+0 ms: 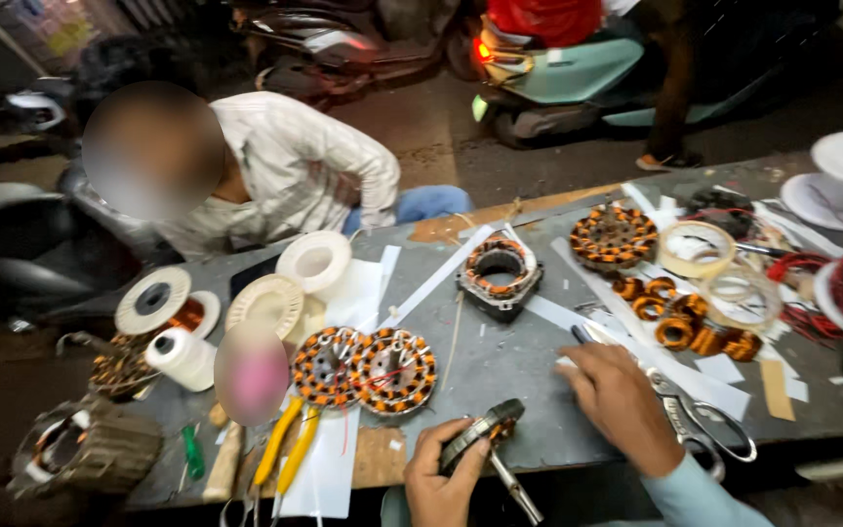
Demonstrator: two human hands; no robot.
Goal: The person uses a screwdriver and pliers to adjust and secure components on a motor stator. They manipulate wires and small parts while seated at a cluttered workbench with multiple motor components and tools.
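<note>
From the head view I look down on a grey table (500, 361) crowded almost to its rims. The near edge runs right under my hands, and the far edge meets a street where scooters stand. The only bare stretch I can see lies in the middle, between the two round wound stators (365, 369) on my left and the strips of white paper (636, 342) on my right. Spools of white tape (314, 261) and a reel of thread (181, 357) fill the left side; small copper coils (680, 317) and tape rings (697, 249) fill the right. Yellow-handled pliers (285, 449) hang over the near edge. Another person in a pale shirt (300, 166) crouches at the far side.

My left hand (441, 478) is clamped around a small round stator (485, 434), held just at the near edge of the table and tilted up on its rim. It looks dark and ring-shaped, with a glint of orange winding on its right side and a thin metal tool (514, 488) slanting down from under it. My right hand (622, 400) rests flat on the table, fingers loosely spread on the paper, gripping nothing, just beside a pair of scissors (704, 429). The two hands are near each other but apart.
</note>
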